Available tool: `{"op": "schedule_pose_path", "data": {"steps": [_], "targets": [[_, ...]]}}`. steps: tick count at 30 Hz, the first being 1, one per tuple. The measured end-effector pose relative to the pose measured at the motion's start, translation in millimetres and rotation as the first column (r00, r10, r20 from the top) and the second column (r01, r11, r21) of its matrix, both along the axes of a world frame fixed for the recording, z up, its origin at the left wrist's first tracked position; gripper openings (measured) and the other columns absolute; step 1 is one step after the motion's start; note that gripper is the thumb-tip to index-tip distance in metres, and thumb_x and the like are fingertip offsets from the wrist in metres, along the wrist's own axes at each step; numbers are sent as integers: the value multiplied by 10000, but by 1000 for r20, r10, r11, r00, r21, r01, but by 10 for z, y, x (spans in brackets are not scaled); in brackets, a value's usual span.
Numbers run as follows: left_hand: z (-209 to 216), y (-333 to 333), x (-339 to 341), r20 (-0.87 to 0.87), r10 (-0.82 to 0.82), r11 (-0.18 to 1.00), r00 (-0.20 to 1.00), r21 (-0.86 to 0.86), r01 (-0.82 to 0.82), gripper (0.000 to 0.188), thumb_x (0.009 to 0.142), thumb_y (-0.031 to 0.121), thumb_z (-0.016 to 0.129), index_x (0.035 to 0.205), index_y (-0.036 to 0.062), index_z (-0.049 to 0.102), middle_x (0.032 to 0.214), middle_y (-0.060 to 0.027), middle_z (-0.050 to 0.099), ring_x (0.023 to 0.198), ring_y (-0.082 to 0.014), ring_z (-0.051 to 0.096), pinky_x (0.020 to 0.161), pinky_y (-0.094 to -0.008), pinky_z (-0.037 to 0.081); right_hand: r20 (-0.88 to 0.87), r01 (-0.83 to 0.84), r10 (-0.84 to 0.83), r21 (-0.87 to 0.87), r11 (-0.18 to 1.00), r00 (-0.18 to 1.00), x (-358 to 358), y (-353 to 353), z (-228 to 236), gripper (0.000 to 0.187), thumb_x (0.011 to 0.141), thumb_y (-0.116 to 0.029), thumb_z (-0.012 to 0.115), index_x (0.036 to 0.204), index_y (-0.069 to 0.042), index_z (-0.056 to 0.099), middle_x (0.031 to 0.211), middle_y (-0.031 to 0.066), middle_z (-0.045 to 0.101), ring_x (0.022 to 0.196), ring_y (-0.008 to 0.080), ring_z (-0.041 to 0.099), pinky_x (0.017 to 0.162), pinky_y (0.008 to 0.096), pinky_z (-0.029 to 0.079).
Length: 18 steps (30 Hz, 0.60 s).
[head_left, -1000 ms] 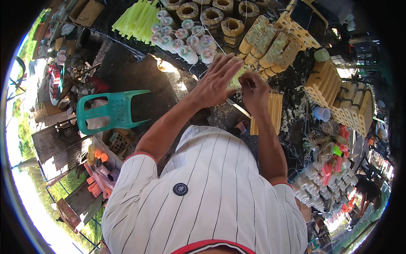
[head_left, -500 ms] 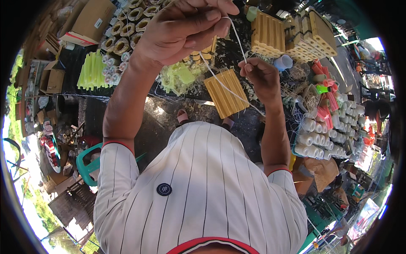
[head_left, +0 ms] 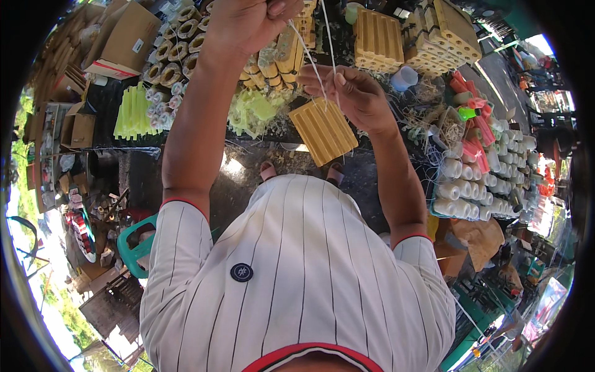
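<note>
The left grip [head_left: 255, 17], partly cut off by the upper edge, was clenched around a white cord [head_left: 330, 38]. The right grip [head_left: 354, 93] pinched the cord between thumb and fingers, the other fingers extended leftward. The cord hung in two strands between the hands, above a grooved yellow block [head_left: 323, 131] on the tabletop [head_left: 104, 116], near its front edge. Just left of that block lay pale green scraps [head_left: 255, 110], with tied yellow bundles [head_left: 271, 63] behind them. Farther left were light-green sticks [head_left: 131, 113] and a cardboard box [head_left: 127, 38]. To the right stood a whitish cup [head_left: 404, 79] and, beyond it, many white rolls [head_left: 472, 189].
</note>
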<state>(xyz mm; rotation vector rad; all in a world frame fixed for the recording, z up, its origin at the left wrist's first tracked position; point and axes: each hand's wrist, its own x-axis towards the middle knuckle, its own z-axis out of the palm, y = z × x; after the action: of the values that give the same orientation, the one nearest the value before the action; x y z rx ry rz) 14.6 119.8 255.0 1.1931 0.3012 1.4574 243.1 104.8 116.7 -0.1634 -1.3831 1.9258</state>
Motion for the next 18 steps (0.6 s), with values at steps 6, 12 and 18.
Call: {"op": "schedule_pose_path", "data": {"steps": [6,12,18], "targets": [[-836,117,-544,-354,53,998,934,-6,-59,283,1028,61,636,1308,27,659,1260,-135,658,779,-131,677,666,-297,539,-119,-131,82,-496,858,989,65,-397,-338,285,1141,-258,503,984,-48,616,869,64,632,713,142,552,679,293,448],[-1973,-758,-303,-873,10,832,487,-263,-489,150,929,-7,700,1032,28,803,987,-140,794,893,-228,763,798,-387,622,136,84,23,-727,681,990,657,-1300,-1440,281,1130,-270,525,969,-55,606,825,39,586,675,122,485,646,281,420],[-3300,-927,-40,-993,82,970,-90,100,-223,358,805,-128,629,1107,-14,784,1136,-195,745,1089,-375,703,946,-447,594,450,390,27,-801,454,893,781,-1923,-2384,250,1106,-266,585,983,-56,646,886,43,639,734,130,554,687,276,439]]}}
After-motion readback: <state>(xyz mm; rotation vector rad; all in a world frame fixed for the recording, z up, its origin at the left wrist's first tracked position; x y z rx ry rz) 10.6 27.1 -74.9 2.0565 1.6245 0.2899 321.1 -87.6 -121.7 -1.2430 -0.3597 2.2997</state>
